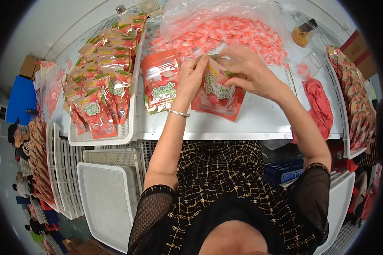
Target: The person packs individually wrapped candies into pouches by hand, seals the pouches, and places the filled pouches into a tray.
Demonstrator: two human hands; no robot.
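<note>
A red-and-green printed pouch point(217, 106), labelled "Peeled Fudge!", stands tilted in front of me with its clear lower window facing up. My left hand point(192, 75) pinches its upper left edge between thumb and fingers. At the upper right edge, my right hand point(255, 75) has thumb and fingers closed on the pouch; part of this hand is smeared by motion. Whether the pouch's mouth is parted is hidden by the fingers. Left of it, a second pouch point(161, 80) lies flat on the table, its lettering upside down. Behind both hands spreads a heap of wrapped pink candies point(225, 36).
A white tray point(134, 106) on the left holds rows of filled pouches. Another tray point(344, 127) of pouches stands at the right. A red cloth point(318, 106), a clear jar point(309, 66) and a container point(303, 36) lie at the right. Stacked trays point(106, 204) stand below the table.
</note>
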